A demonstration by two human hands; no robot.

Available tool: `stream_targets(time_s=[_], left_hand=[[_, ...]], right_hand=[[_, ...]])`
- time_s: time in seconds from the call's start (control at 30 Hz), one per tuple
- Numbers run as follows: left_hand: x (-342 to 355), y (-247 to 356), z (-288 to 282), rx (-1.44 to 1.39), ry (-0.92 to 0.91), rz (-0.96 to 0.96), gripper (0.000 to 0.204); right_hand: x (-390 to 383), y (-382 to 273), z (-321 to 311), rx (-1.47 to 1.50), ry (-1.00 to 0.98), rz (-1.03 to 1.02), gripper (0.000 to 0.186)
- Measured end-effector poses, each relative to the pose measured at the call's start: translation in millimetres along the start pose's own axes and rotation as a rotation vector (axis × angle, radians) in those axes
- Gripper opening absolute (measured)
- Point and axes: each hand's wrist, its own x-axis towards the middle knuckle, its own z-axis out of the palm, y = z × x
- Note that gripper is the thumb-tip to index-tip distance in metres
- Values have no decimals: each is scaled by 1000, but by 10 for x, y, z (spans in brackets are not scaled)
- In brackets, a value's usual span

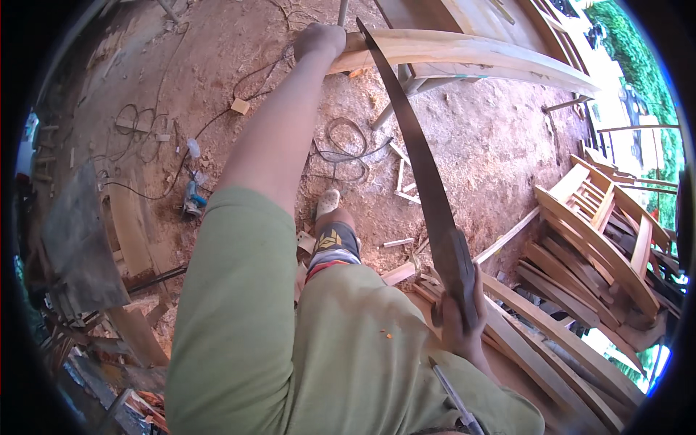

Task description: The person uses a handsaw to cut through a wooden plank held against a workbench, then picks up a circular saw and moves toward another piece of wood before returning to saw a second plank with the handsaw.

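My right hand (462,322) is closed round the handle of a long handsaw (417,148), low at the right of my body. The dark blade slants up and away, and its far end crosses a curved wooden board (471,52) near the board's left end. Whether the teeth touch the wood I cannot tell. With my arm stretched forward, my left hand (319,42) grips that left end, just left of the blade. Its fingertips are partly hidden. The board's right part lies over a frame with pale legs (391,105).
Sawdust covers the floor, where a looped cable (348,148) and a blue power tool (193,197) lie. Stacked wooden parts (594,239) fill the right side, with long planks (551,341) beside me. A dark sheet (83,239) stands at left.
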Motion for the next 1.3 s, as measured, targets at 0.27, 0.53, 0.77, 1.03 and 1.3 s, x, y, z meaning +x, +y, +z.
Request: stream_targets(time_s=[0.27, 0.53, 0.77, 1.03, 1.3], left_hand=[[-91, 230, 131, 63, -50, 148, 52], [0, 62, -85, 15, -53, -8, 55], [232, -86, 132, 11, -96, -21, 56], [210, -255, 180, -97, -3, -114, 52], [416, -114, 126, 308, -105, 209, 45]], right_hand=[[3282, -712, 1000, -131, 162, -497, 58], [3456, -931, 1222, 186, 47, -421, 52], [2197, -330, 767, -143, 107, -454, 56], [537, 53, 175, -8, 22, -174, 62], [3280, -805, 1082, 97, 100, -425, 54]])
